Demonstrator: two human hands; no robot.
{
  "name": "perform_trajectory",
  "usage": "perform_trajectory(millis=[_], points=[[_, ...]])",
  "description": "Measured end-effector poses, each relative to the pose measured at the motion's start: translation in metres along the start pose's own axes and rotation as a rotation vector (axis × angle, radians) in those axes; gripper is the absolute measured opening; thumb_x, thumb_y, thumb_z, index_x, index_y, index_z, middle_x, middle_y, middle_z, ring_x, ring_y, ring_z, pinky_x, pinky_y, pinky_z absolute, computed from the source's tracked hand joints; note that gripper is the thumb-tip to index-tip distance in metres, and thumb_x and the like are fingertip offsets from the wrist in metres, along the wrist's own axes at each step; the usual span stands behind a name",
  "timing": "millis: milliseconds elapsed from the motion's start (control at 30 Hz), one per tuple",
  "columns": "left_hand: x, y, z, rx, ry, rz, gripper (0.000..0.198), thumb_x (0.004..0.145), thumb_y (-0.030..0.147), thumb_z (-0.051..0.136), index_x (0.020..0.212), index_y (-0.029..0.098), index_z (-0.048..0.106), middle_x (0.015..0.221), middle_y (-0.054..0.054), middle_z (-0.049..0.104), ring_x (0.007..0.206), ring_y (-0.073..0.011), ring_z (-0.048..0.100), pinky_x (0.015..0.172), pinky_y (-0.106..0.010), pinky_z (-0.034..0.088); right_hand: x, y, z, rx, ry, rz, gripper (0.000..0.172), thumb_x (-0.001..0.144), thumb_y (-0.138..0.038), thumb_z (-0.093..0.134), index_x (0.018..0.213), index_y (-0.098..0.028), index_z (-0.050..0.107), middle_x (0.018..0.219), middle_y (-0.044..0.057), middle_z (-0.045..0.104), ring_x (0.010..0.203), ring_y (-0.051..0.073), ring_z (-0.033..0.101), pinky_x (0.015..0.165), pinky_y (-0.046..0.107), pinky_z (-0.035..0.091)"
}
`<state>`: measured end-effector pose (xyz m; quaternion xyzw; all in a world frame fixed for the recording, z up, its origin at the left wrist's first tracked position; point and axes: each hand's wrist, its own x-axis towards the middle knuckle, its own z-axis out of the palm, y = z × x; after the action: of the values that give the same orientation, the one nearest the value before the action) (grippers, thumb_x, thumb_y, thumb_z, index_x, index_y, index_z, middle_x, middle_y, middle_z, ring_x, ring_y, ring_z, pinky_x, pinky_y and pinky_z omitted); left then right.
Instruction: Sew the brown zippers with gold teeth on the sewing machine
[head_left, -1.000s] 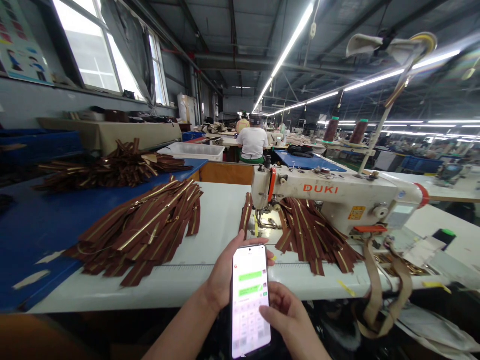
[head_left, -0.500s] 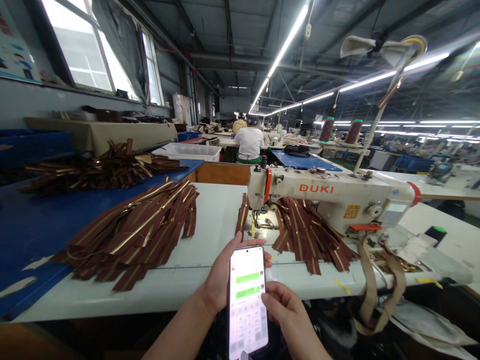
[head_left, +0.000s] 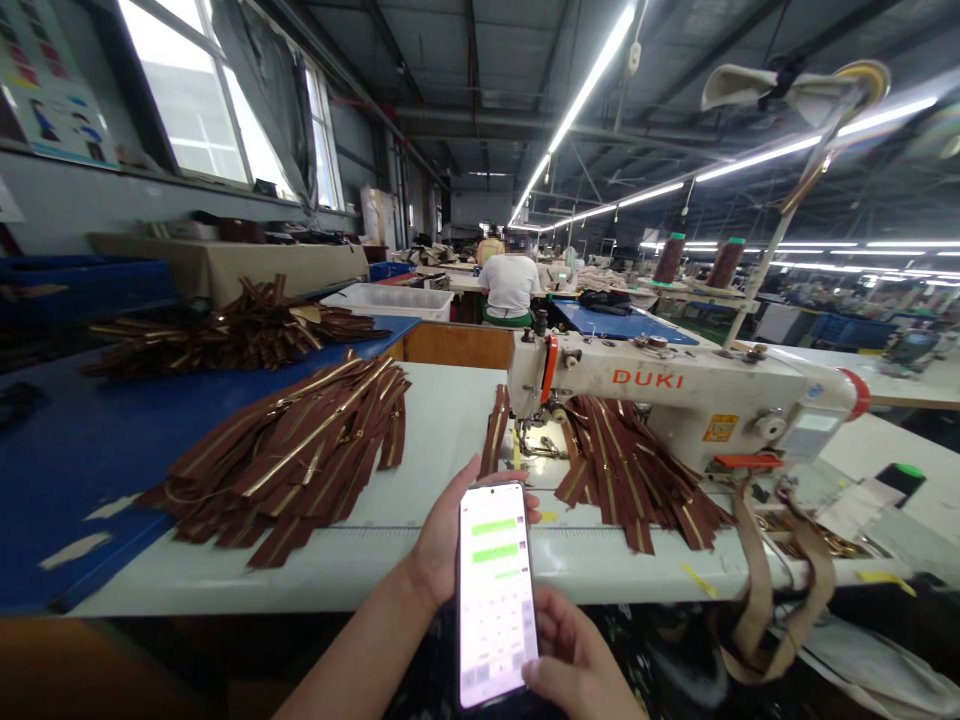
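- your left hand (head_left: pixel 450 530) has the phone (head_left: pixel 495 595) gripped from behind, fingers wrapped up around its left edge, screen facing you.
- your right hand (head_left: pixel 574 655) sits half curled at the phone's lower right edge; you can't tell from here whether it has real hold or only touches.
- the phone hangs over the front edge of the white table (head_left: pixel 442 420), its top overlapping the table and its bottom below the edge.
- behind the phone, a bare strip of table runs between the left zipper pile (head_left: pixel 289 460) and the right zipper pile (head_left: pixel 637 480), which fans out under the sewing machine (head_left: pixel 675 400).
- the left pile's far side spills onto the blue table (head_left: pixel 75 480).
- straps (head_left: pixel 772 590) hang down over the front edge, right of your right hand, well clear of the phone.
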<state>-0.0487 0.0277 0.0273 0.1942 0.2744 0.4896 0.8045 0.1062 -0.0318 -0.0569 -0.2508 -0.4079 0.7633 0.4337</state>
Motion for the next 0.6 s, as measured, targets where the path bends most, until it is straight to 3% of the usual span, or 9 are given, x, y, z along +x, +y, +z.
perform_trajectory(millis=[300, 600], points=[[0.004, 0.008, -0.008, -0.036, 0.006, -0.026, 0.047, 0.091, 0.048, 0.042, 0.101, 0.008, 0.064, 0.079, -0.015, 0.07, 0.067, -0.0265, 0.068, 0.055, -0.034, 0.053, 0.005, 0.0, -0.001, -0.039, 0.0, 0.005, 0.037, 0.064, -0.02, 0.075, 0.098, -0.017, 0.064, 0.088, 0.006, 0.073, 0.081, 0.019, 0.067, 0.076, 0.03, 0.045], [0.005, 0.006, -0.01, -0.044, -0.019, -0.027, 0.046, 0.09, 0.05, 0.045, 0.1, 0.009, 0.065, 0.08, -0.014, 0.07, 0.067, -0.0257, 0.068, 0.055, -0.033, 0.053, 0.011, 0.002, 0.007, -0.054, 0.032, -0.013, 0.033, 0.066, -0.027, 0.077, 0.093, -0.015, 0.063, 0.084, 0.005, 0.073, 0.073, 0.017, 0.067, 0.069, 0.027, 0.045]])
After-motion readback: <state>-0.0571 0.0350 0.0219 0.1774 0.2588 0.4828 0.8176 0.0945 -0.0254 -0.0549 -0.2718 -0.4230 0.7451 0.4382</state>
